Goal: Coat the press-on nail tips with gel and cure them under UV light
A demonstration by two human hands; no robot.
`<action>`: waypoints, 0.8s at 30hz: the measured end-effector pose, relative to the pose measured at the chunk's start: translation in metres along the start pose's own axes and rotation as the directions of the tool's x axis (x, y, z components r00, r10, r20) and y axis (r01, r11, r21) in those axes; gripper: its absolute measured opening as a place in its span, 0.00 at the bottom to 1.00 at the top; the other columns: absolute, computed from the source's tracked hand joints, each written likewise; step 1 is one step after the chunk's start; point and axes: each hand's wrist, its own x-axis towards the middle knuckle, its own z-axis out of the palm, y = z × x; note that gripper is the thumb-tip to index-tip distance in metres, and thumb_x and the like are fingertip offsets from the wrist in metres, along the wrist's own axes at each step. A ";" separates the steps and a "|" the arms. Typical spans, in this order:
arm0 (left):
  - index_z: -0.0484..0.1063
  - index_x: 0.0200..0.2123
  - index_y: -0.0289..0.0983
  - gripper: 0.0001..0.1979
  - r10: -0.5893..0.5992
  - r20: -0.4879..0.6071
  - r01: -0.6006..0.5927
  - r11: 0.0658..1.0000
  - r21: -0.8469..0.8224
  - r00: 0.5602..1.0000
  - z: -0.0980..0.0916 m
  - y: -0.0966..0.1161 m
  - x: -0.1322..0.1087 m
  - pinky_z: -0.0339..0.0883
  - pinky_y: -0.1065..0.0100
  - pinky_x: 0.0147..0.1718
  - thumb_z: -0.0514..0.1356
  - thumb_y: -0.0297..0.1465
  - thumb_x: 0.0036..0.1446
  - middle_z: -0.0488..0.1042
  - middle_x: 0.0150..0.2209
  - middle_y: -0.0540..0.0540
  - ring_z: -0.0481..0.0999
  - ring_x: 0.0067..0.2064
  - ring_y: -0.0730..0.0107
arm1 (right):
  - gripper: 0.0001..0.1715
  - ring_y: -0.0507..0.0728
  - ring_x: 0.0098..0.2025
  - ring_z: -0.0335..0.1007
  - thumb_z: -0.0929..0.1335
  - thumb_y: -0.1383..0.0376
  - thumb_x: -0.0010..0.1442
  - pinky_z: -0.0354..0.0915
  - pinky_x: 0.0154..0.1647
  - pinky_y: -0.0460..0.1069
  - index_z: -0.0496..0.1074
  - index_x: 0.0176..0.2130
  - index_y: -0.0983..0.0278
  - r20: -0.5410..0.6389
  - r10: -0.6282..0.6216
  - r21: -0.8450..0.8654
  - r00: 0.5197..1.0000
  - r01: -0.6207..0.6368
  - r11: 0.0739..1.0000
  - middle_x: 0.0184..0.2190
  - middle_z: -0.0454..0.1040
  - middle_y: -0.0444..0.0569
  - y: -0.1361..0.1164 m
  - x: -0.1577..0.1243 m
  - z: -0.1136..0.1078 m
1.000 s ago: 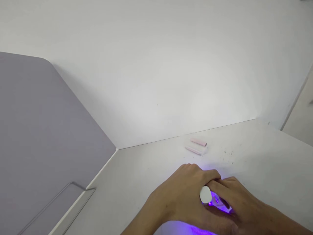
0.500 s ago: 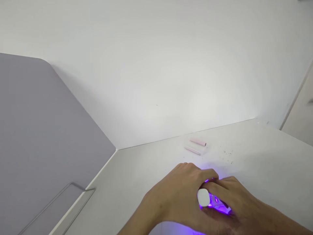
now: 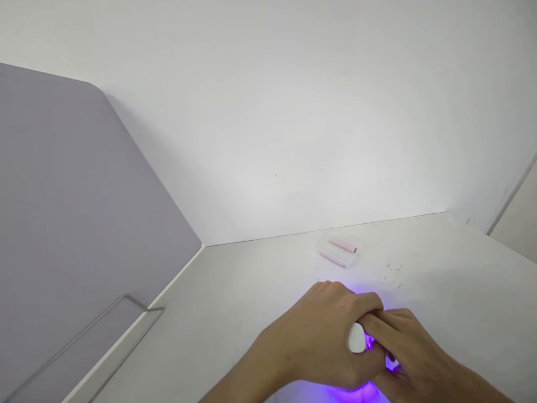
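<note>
My left hand (image 3: 325, 333) is closed around a small white lamp (image 3: 356, 338); its rounded end shows beside the thumb, and most of its body is hidden. Violet light spills out between my hands and onto the table below. Pressed close against it, my right hand (image 3: 419, 350) has curled fingers, with the index finger reaching over to the left hand. Something brightly lit (image 3: 392, 362) shows between the right hand's fingers, too covered to name.
Beyond my hands, two pink pen-like sticks (image 3: 342, 244) lie on a clear sheet or sleeve. Tiny dark bits (image 3: 393, 267) are scattered to their right. A white wall (image 3: 293, 140) rises behind the table (image 3: 201, 313). At left stand a grey panel (image 3: 84, 196) and a bent metal wire (image 3: 126, 347).
My left fingers and thumb have closed further around the lamp, so less of the violet-lit area shows between my hands. The view has shifted slightly.
</note>
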 end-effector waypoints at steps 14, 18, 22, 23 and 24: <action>0.63 0.26 0.38 0.08 0.007 -0.071 -0.010 0.999 -0.035 0.997 0.008 -0.006 0.003 0.56 0.70 0.22 0.59 0.35 0.50 0.63 0.18 0.58 0.55 0.18 0.78 | 0.25 0.52 0.19 0.66 0.59 0.76 0.55 0.62 0.19 0.43 0.61 0.50 0.57 0.107 0.035 0.040 0.994 -0.040 0.998 0.22 0.68 0.36 0.010 -0.011 0.006; 0.62 0.25 0.38 0.08 0.010 -0.088 -0.014 0.999 -0.045 0.996 0.009 -0.007 0.004 0.53 0.70 0.20 0.59 0.34 0.49 0.59 0.16 0.58 0.54 0.18 0.77 | 0.19 0.52 0.18 0.67 0.59 0.75 0.57 0.62 0.18 0.43 0.63 0.45 0.57 0.123 0.047 0.047 0.991 -0.053 0.998 0.22 0.70 0.38 0.013 -0.012 0.006; 0.62 0.25 0.38 0.08 -0.003 -0.083 0.000 0.999 -0.044 0.997 0.009 -0.008 0.005 0.52 0.70 0.19 0.59 0.35 0.48 0.57 0.15 0.58 0.54 0.18 0.77 | 0.16 0.53 0.18 0.69 0.60 0.75 0.58 0.63 0.18 0.43 0.65 0.42 0.57 0.134 0.072 0.063 0.988 -0.081 0.995 0.21 0.73 0.39 0.015 -0.014 0.008; 0.62 0.25 0.38 0.08 -0.009 -0.081 0.005 0.999 -0.041 0.997 0.009 -0.008 0.005 0.53 0.70 0.20 0.59 0.35 0.48 0.57 0.15 0.58 0.54 0.18 0.76 | 0.16 0.53 0.18 0.70 0.61 0.75 0.58 0.64 0.18 0.44 0.66 0.43 0.58 0.133 0.082 0.067 0.988 -0.091 0.994 0.22 0.75 0.40 0.016 -0.014 0.009; 0.63 0.25 0.38 0.08 -0.014 -0.077 0.011 0.999 -0.036 0.997 0.009 -0.008 0.006 0.54 0.69 0.21 0.59 0.35 0.48 0.58 0.15 0.58 0.54 0.18 0.76 | 0.17 0.53 0.19 0.71 0.62 0.74 0.58 0.65 0.19 0.44 0.67 0.44 0.58 0.131 0.093 0.070 0.987 -0.103 0.992 0.23 0.76 0.41 0.017 -0.015 0.010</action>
